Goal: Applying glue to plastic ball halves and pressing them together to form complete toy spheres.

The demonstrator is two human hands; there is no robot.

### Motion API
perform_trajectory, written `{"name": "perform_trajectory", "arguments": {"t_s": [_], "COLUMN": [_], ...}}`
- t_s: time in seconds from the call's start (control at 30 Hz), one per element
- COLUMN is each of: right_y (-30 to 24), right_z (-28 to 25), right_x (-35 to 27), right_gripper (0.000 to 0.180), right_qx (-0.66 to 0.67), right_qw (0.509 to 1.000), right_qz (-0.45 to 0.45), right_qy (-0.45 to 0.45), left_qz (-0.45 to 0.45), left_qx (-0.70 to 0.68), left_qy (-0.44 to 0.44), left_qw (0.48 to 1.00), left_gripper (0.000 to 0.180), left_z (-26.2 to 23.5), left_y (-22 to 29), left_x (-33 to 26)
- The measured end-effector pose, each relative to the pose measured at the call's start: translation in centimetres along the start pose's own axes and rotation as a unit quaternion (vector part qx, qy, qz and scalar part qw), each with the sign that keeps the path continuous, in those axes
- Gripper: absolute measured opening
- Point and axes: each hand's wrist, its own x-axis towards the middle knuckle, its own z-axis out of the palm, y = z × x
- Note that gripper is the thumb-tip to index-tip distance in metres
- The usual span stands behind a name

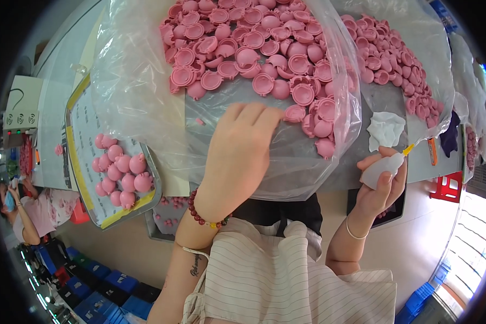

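Observation:
My left hand [240, 143] is over the table with its fingers curled and pressed together. Its fingertips meet the edge of a pink half-shell [295, 114] at the near side of a big heap. The undersides of these fingers are hidden. In my right hand [383, 181] is a whitish squeeze bottle [382, 169] with a thin yellow nozzle, tilted up to the right. The heap of pink half-shells [248, 56] lies on a clear plastic bag [286, 175] spread over the grey table. Many are round cups with small tabs.
At left, a tray [155, 186] with yellow edging holds several closed pink balls [128, 183]. A second pile of pink pieces [394, 62] lies at right on plastic. Nearby are a crumpled white tissue [386, 130], an orange marker [432, 152] and a red basket [446, 187]. Another person [40, 213] sits far left.

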Motion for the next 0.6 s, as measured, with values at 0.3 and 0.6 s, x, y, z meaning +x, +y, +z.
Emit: {"name": "perform_trajectory", "arguments": {"t_s": [0.3, 0.6], "right_y": [-5.2, -5.4], "right_z": [2.2, 3.9], "right_x": [-2.4, -3.6], "right_gripper": [0.059, 0.045], "right_qx": [0.188, 0.307], "right_qw": [0.979, 0.915], "right_qz": [0.072, 0.144], "right_qy": [-0.011, -0.216], "left_qz": [0.025, -0.077], "left_qx": [-0.243, -0.558], "left_qy": [0.047, -0.037], "left_qw": [0.969, 0.826], "left_gripper": [0.026, 0.03], "left_z": [-2.7, -0.9], "left_y": [4.2, 2.9], "left_x": [-2.7, -5.8]}}
